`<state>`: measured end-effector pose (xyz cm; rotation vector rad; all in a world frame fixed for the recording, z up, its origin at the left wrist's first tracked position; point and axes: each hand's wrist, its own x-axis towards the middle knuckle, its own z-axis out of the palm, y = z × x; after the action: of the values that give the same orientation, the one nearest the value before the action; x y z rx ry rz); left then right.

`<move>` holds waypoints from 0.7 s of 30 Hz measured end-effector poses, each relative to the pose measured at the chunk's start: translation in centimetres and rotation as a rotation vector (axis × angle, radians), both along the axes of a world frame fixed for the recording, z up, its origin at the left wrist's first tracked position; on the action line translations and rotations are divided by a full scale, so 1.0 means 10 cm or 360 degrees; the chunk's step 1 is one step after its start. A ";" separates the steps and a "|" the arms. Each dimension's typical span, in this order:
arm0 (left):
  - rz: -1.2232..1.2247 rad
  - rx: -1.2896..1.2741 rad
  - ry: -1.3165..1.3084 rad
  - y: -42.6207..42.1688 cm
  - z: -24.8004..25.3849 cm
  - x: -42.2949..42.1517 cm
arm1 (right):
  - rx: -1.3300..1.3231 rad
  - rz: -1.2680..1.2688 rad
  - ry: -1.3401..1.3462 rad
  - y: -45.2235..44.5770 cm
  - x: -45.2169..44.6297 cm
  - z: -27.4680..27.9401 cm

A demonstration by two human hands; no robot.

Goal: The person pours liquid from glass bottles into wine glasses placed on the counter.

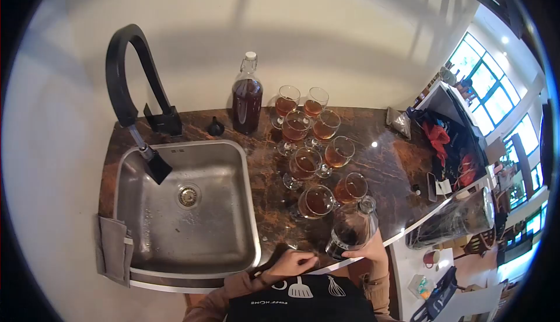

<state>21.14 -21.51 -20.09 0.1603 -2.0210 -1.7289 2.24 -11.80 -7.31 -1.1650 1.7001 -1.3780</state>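
My right hand point(371, 251) is wrapped round the lower side of a clear glass bottle point(357, 221), with dark liquid low inside it. The bottle stands near the counter's front edge, its neck toward the back right. My left hand point(293, 263) rests at the front edge with its fingers curled in; what they hold, if anything, is hidden. Just beyond the bottle are stemmed glasses of amber-brown drink, the nearest being one glass point(317, 202) and another glass point(351, 188). Several more glasses point(305, 163) run back in two rows toward the wall.
A tall swing-top bottle point(247, 103) of dark red-brown liquid stands by the wall, beside a small black funnel point(216, 126). At left are a steel sink point(186, 234), a black faucet point(119, 83) and a grey cloth point(114, 249). A plastic bag point(399, 122) lies at the back right.
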 end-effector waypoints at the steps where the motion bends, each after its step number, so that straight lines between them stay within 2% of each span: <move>1: 0.0228 0.0038 0.0037 -0.05 0.03 0.15 | -0.0033 -0.0086 0.0025 0.03 0.07 -0.11; 4: 0.0577 0.0071 -0.0243 -0.24 0.07 0.64 | -0.0162 -0.0223 0.0045 0.05 0.30 -0.39; 5: 0.0592 0.0054 -0.0256 -0.30 0.02 0.77 | -0.0241 -0.0328 0.0015 0.01 0.40 -0.44; 7: 0.0924 0.0039 -0.0253 -0.41 -0.04 1.02 | -0.0303 -0.0345 -0.0107 -0.07 0.56 -0.46; 11: 0.1042 0.0076 -0.0268 -0.59 0.14 1.40 | -0.0304 -0.0472 -0.0077 -0.14 0.76 -0.71; 13: 0.1142 -0.0239 -0.0335 -0.69 0.06 1.55 | -0.0259 -0.0483 0.0034 -0.19 0.79 -0.89; 14: 0.1140 -0.0261 -0.0320 -0.70 0.05 1.60 | -0.0301 -0.0530 0.0089 -0.19 0.80 -1.07; 21: 0.1175 -0.0325 -0.0310 -0.71 0.18 1.78 | -0.0402 -0.0583 -0.0016 -0.27 1.07 -1.06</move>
<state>38.90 -28.61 -18.27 0.9068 -1.9002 -1.0672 12.96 -14.51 -17.96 -1.0058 1.8356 -1.8625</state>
